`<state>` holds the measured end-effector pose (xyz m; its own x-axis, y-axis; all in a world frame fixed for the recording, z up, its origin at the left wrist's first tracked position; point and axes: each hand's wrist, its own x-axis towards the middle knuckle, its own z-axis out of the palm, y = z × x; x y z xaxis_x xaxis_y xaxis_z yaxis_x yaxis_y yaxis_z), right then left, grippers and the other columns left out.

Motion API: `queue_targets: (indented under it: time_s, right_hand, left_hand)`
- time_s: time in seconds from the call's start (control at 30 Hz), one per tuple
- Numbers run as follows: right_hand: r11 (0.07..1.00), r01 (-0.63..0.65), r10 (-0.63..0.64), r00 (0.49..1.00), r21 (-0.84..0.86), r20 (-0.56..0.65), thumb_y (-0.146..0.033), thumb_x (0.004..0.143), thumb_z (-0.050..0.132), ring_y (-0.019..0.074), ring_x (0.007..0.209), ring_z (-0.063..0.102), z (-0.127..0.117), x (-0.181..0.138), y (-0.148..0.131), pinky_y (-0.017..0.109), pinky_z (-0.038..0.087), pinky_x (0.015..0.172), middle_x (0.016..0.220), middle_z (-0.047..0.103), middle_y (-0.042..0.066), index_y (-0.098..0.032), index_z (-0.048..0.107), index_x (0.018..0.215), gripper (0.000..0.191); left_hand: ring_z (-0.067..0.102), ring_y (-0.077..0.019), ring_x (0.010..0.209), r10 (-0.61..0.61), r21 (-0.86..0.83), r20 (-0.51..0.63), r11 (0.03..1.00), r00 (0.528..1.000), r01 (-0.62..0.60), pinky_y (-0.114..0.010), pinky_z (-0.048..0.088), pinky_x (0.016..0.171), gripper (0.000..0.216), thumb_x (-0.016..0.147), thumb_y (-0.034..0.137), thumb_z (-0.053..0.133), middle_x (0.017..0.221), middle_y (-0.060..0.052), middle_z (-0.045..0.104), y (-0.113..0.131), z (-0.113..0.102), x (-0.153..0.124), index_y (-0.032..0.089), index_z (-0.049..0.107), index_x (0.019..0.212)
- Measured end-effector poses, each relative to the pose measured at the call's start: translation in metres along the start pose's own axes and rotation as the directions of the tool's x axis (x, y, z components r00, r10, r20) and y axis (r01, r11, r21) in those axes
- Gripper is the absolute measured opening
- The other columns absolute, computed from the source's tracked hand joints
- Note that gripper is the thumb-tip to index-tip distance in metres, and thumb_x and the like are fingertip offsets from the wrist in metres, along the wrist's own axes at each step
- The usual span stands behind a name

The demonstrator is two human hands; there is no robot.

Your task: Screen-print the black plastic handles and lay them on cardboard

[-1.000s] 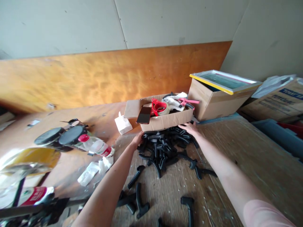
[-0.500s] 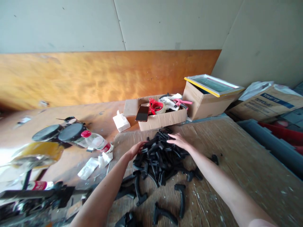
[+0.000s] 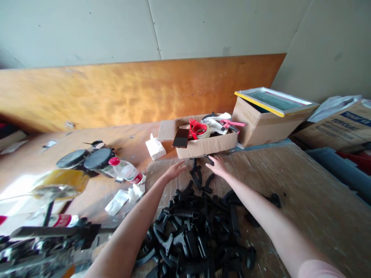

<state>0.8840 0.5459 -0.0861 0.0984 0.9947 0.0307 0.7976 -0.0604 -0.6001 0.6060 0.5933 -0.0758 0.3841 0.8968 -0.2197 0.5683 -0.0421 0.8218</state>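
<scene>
A heap of black plastic handle-shaped parts (image 3: 188,227) covers the front of the wooden table between my forearms. Past the heap, a few loose black handles (image 3: 196,175) lie between my hands. On the left is my left hand (image 3: 175,170), open, its fingers stretched out toward the loose parts and nothing in them. My right hand (image 3: 217,166) is on the far right side of these parts with its fingers apart. A dark curved piece (image 3: 209,160) is at its fingertips; it seems to touch them rather than be gripped.
Behind the parts stands a low cardboard box (image 3: 207,146) with a red tape dispenser (image 3: 197,129) and a phone (image 3: 180,138) at its edge. A tissue pack (image 3: 155,147), a bottle (image 3: 127,170) and dark-lidded tubs (image 3: 99,159) are to the left. A taller carton (image 3: 261,123) stands right.
The heap has been spread toward me, off its earlier place near the box. Both hands are now beyond it, by a few parts left at the back. The view has shifted slightly.
</scene>
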Motion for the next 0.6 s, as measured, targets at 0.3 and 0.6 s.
queue_targets:
  time_s: [0.3,0.6]
  right_hand:
    - [0.992,0.050,-0.044,0.998,-0.116,0.053,-0.037,0.085,0.062,0.0319,0.131,0.041,0.059,-0.017,-0.026,0.044,0.037,0.106,0.156,0.031,0.010,-0.018,0.069,0.115,0.036]
    - [0.982,0.156,-0.181,0.933,0.103,0.312,-0.040,0.088,0.058,0.0277,0.128,0.052,0.040,-0.127,-0.065,0.040,0.040,0.107,0.144,0.051,0.011,-0.018,0.072,0.113,0.036]
  left_hand:
    - [0.045,-0.0276,0.134,0.180,0.147,0.155,0.968,0.971,-0.202,-0.050,0.012,0.119,0.047,0.090,0.048,0.050,0.137,-0.003,0.059,0.008,0.064,0.013,0.030,0.057,0.133]
    - [0.058,-0.0254,0.115,0.181,0.294,0.236,0.923,0.955,-0.248,-0.037,0.036,0.109,0.047,0.090,0.055,0.045,0.112,-0.007,0.070,0.011,0.040,-0.107,0.023,0.073,0.108]
